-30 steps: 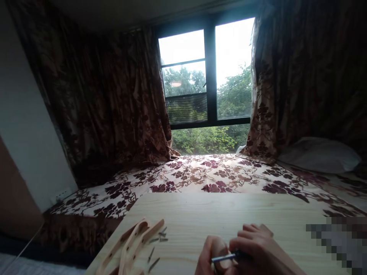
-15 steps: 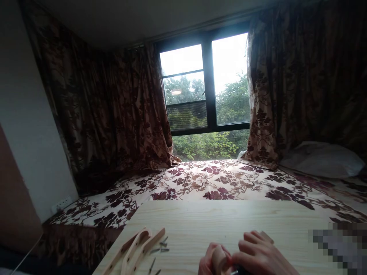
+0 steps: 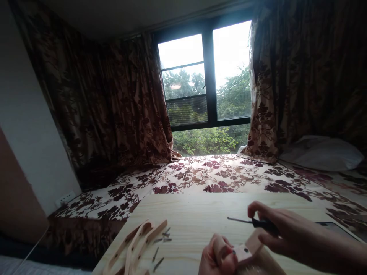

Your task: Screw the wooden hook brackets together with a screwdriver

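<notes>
My left hand (image 3: 216, 255) is closed around a small pale wooden piece (image 3: 245, 253), which has dark holes in its face. Part of it is hidden under the fingers. In my right hand (image 3: 275, 225) is a screwdriver (image 3: 265, 225), its black handle in the grip and its thin shaft pointing left over the board, apart from the wood. The right thumb lies close to the upper end of the wooden piece; I cannot tell whether it touches. Another strip of wood (image 3: 271, 263) shows below, at the frame's bottom edge.
On the left of the light wooden tabletop (image 3: 195, 214) lie several curved wooden pieces (image 3: 137, 244) with holes. Several loose screws (image 3: 156, 254) are beside them. A dark flat device (image 3: 336, 228) lies behind my right forearm. Beyond are a flowered cover (image 3: 212, 172), curtains and a window.
My right hand has moved up and away from the left, bringing the screwdriver's shaft into view. The wooden piece has turned so its holed face shows. The view has shifted slightly.
</notes>
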A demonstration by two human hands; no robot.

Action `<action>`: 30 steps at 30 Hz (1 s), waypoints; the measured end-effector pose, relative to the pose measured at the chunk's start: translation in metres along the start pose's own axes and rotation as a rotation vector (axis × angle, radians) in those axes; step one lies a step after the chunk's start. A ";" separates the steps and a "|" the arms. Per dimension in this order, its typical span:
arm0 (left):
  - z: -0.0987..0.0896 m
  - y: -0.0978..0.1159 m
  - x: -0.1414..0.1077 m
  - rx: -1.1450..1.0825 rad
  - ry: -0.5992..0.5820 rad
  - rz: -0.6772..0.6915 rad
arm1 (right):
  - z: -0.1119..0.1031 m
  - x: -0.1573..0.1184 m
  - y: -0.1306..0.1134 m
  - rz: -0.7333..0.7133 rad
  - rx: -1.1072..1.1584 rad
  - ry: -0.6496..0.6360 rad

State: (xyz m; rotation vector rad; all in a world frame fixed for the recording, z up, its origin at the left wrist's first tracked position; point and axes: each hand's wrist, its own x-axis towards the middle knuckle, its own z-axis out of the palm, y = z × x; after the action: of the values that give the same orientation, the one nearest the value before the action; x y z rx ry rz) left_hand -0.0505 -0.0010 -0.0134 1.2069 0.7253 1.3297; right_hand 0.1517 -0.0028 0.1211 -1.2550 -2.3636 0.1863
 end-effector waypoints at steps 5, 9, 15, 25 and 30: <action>-0.001 0.019 -0.003 0.060 -0.012 -0.040 | -0.029 0.012 -0.009 -0.043 -0.065 -0.191; 0.000 0.024 -0.004 0.114 -0.006 -0.048 | -0.039 0.027 -0.030 -0.177 -0.092 -0.267; 0.000 0.019 -0.004 0.086 0.008 -0.028 | -0.042 0.036 -0.046 -0.234 -0.183 -0.303; 0.000 0.019 -0.005 0.073 -0.015 -0.020 | -0.040 0.041 -0.052 -0.249 -0.269 -0.321; -0.002 0.023 -0.006 0.080 -0.045 -0.044 | -0.043 0.036 -0.044 -0.096 -0.291 -0.307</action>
State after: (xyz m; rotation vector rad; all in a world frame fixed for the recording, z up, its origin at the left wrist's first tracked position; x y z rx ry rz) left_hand -0.0605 -0.0098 0.0058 1.2737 0.7751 1.2430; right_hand 0.1205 -0.0028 0.1858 -1.3156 -2.7887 0.0025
